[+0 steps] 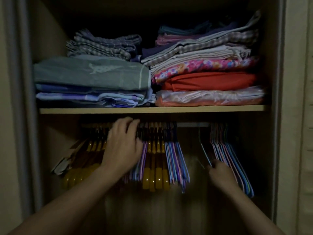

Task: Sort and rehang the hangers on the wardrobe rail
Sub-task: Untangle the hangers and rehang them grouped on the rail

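**Both hands in among the hangers under the shelf**

Landmark = wardrobe rail (193, 124), a pale metal bar running just under the wooden shelf (152, 109).

Left hand (123, 146) is reaching up to the rail's left-centre part, fingers curling over the hooks there; whether they're actually gripping one or just pressing is hard to tell, the view's dim & blurred. Right hand (218, 168) is sitting well below the rail, toward its right part, fingers pinching the lower end of a single thin wire hanger (205, 153) that's hanging tilted off the rail, apart from the others.

Hangers along the rail, l to r:
- amber plastic hangers (81, 175), chunky, glossy, rounded shoulders, at the rail's left end, partly behind the left arm
- thin striped hangers (142, 160), pink/lilac, just right of the left hand
- 2nd amber plastic batch (155, 178), below rail centre
- slim blue & pink coated hangers (177, 160), packed tight
- bare stretch of rail, then the lone wire hanger
- pastel thin hangers (233, 160), fanning out at the rail's right end

Above the rail, on the shelf: folded teal cloth w/ pale print (89, 72), checked fabrics (101, 44), floral pink cloth (203, 67), red cloth (210, 80), and a plastic-wrapped bundle (210, 97), crinkly & shiny.
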`<state>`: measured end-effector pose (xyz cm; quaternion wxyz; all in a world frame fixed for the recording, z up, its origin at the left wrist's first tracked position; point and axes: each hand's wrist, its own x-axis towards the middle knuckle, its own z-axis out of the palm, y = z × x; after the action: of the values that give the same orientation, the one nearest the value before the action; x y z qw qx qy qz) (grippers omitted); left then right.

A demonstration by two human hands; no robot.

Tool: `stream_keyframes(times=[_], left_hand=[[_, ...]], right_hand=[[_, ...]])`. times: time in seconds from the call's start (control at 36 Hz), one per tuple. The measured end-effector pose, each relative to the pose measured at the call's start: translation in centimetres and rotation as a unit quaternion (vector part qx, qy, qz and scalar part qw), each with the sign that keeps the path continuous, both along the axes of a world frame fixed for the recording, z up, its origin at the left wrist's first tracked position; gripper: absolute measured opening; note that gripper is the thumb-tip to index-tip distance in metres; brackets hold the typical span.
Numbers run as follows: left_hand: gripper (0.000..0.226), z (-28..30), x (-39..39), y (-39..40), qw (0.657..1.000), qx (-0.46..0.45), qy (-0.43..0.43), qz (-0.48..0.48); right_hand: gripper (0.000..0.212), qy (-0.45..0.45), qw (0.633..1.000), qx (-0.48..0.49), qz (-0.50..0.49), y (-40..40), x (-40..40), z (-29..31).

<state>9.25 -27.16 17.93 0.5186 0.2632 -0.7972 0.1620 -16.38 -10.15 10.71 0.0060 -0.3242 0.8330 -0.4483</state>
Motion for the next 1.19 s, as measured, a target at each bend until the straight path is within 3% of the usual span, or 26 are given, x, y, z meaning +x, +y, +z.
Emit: stream_keyframes(times=[0.14, 0.25, 0.53, 0.78, 0.86, 0.92, 0.97, 1.03, 1.08, 1.14, 1.19], left_hand=[[0.075, 3.6, 3.1, -3.4, 0.998, -0.003, 0.000, 0.068], [0.079, 4.6, 5.1, -5.7, 0.991, -0.034, -0.053, 0.119], [0.079, 3.3, 3.1, -5.0, 0.994, -0.013, 0.016, 0.109], [0.085, 3.2, 3.1, -5.4, 0.994, -0.018, 0.011, 0.108], [0.088, 3.1, 3.1, -5.5, 0.992, -0.013, -0.006, 0.122], [0.090, 2.9, 2.9, -5.4, 0.991, -0.007, -0.012, 0.131], [0.091, 2.8, 2.7, -5.3, 0.990, -0.006, -0.013, 0.140], [0.090, 2.8, 2.6, -5.2, 0.990, -0.006, -0.010, 0.141], [0.088, 2.8, 2.7, -5.3, 0.991, -0.006, -0.002, 0.133], [0.086, 2.8, 2.8, -5.4, 0.993, -0.008, 0.009, 0.121], [0.083, 2.8, 3.0, -5.6, 0.994, -0.012, 0.017, 0.107]], right_hand=[[0.035, 0.016, 1.000, -0.013, -0.011, 0.0, -0.1, -0.3], [0.044, 0.035, 0.998, -0.012, -0.045, 0.5, 0.1, -0.4], [0.055, 0.227, 0.965, 0.067, -0.113, -0.2, 0.9, -1.4], [0.052, 0.217, 0.955, 0.106, -0.173, -0.2, 0.4, -2.1], [0.056, 0.259, 0.925, 0.176, -0.216, -0.1, 1.2, -1.9], [0.057, 0.296, 0.917, 0.143, -0.225, -0.4, 1.9, -1.8], [0.045, 0.331, 0.928, 0.036, -0.169, -1.2, 2.6, -2.1], [0.034, 0.256, 0.963, -0.041, -0.074, -2.5, 3.2, -1.9], [0.028, 0.065, 0.995, -0.079, 0.018, -3.9, 3.3, -1.5], [0.021, -0.087, 0.987, -0.107, 0.079, -4.9, 3.1, -1.6], [0.016, -0.132, 0.979, -0.113, 0.104, -5.5, 2.5, -2.2]])
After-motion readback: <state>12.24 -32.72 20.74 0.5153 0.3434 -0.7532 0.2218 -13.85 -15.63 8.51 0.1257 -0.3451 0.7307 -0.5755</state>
